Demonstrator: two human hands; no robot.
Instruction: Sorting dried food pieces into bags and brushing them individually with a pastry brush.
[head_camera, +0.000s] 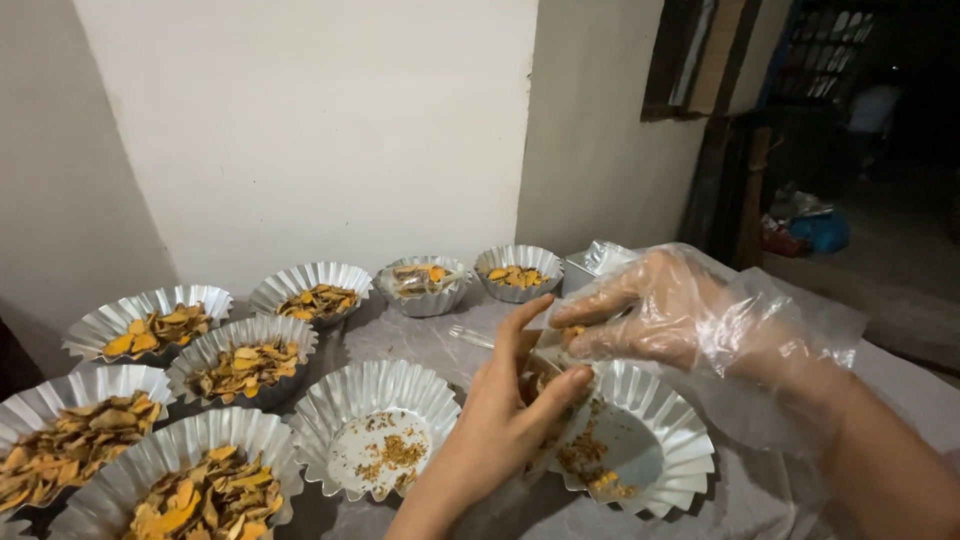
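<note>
Head view, left hand (500, 420) pinching foil tray (650, 450) rim (near edge), gloved right hand (650, 310) above

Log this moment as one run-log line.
left hand: bare, tilting fluted foil cup | right hand: plastic-gloved, fingers at cup rim | crumbs inside

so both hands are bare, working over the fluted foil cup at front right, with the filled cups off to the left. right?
Not quite. In the head view only the left hand is bare; the right hand wears a loose clear plastic glove. The rest holds: both work over the fluted foil cup at front right, which has only crumbs, and the filled cups sit to the left.
</note>
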